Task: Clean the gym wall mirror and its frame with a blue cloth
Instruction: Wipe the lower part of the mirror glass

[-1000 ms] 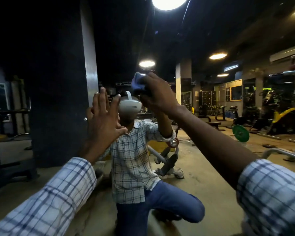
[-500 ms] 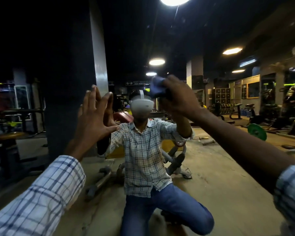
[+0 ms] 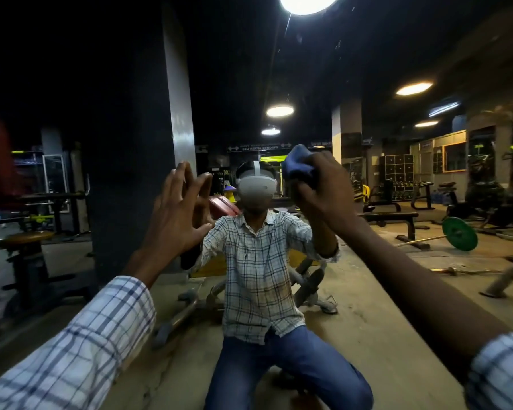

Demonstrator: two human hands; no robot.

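Green weight plate [image 3: 459, 233] near a black bench [image 3: 388, 216], round ceiling lamps [image 3: 280, 111] overhead

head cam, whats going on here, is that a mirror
Yes, a person is kneeling in front of a gym wall mirror, and the figure facing you is their reflection. Their right hand grips a bunched blue cloth against the glass at about head height. Their left hand is open with fingers spread and seems to brace on the mirror.

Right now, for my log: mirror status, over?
Left hand open, against mirror. Right hand grips blue cloth on the glass. Nothing blocking.
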